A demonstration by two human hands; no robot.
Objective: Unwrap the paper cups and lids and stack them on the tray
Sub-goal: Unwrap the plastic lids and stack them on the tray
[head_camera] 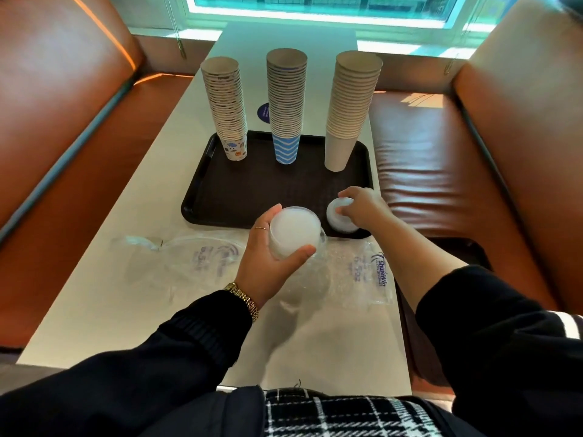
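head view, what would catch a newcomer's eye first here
Three tall cup stacks stand along the far edge of the dark tray: patterned stack left, blue-striped stack middle, plain beige stack right. Nearer, the left hand grips a stack of white lids, while the right hand holds a smaller lid stack on the tray's near right corner.

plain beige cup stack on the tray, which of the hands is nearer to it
Right. The right hand is on the small lid stack, just in front of the plain beige cup stack. The left hand grips lids at the tray's near edge.
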